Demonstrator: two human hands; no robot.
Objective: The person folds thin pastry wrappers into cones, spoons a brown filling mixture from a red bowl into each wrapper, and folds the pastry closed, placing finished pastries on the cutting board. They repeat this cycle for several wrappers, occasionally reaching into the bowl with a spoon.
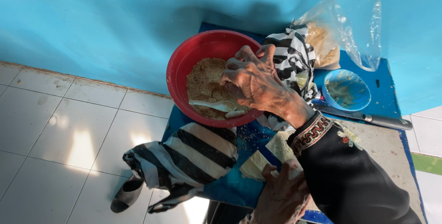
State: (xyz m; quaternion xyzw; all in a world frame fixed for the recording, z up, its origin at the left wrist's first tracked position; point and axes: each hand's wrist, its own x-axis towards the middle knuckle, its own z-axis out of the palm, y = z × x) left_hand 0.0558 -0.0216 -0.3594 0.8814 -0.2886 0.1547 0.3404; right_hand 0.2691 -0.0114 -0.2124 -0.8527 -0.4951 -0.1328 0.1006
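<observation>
One round red plastic bowl (182, 65) sits on a blue board (230, 187) and holds a heap of tan, crumbly meal (205, 81). One pale spoon (209, 104) lies in the meal toward the near rim of the red bowl. The right hand (255, 81) is over the bowl's right side, knuckles up, its fingers (246, 52) bent and loosely spread, their tips down at the crumbs — whether they pinch anything cannot be told. A dark sleeve with one patterned cuff (312, 133) runs back from that hand.

The left hand (281, 192) is below the red bowl, resting on a pale flat wrapper sheet (281, 148) on the board, its fingers curled with the tips pressing down; two such pale sheets show there, side by side.

One black-and-white striped cloth (189, 155) hangs off the board below the bowl, and a second striped piece (290, 56) bunches just right of the bowl. Further right of the bowl stand one small blue bowl (363, 102) with pale paste, one clear plastic bag (350, 21) of brownish crumbs, and — in front of the blue bowl — one knife (368, 119).
</observation>
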